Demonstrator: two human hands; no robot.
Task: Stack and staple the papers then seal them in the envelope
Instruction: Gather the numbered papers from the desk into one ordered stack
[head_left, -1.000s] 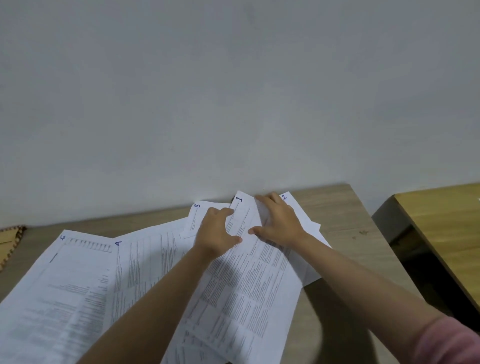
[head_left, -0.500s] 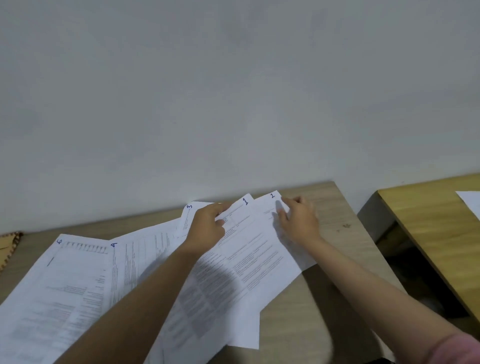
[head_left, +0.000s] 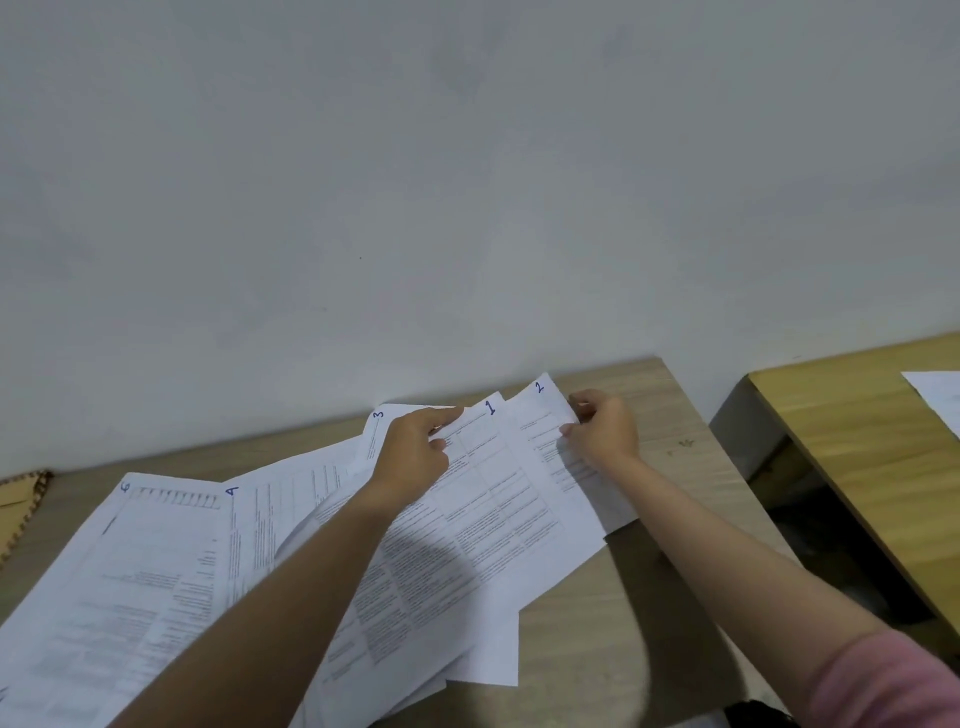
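- Your left hand (head_left: 410, 457) sits on the sheet marked 1 (head_left: 498, 499) near its far edge, index finger stretched out flat along the top, thumb pressing the page. Looks like holding it down; can't tell if any finger curls under the edge.
- Your right hand (head_left: 602, 431) pinches the right edge of the sheet marked 2 (head_left: 545, 421), fingers curled round it near the far corner.
- Sheet 2 lies partly under sheet 1, sticking out to its right, both angled toward the wall (head_left: 467, 182).
- Sheet marked 3 (head_left: 376, 431) pokes out behind your left hand, mostly covered.
- Sheet marked 4 (head_left: 270, 499) and sheet marked 6 (head_left: 130, 571) are spread flat to the left, overlapping, your left forearm crossing above them.
- All sheets are loose on the wooden desk (head_left: 649, 597), fanned and unaligned.
- Second wooden table (head_left: 857, 441) off to the right, apart from the desk, with a white paper (head_left: 940, 395) at the frame edge.
- Brown woven item (head_left: 21, 504) at the far left edge, too cut off to name.
- Pink sleeve (head_left: 893, 686) on your right arm.
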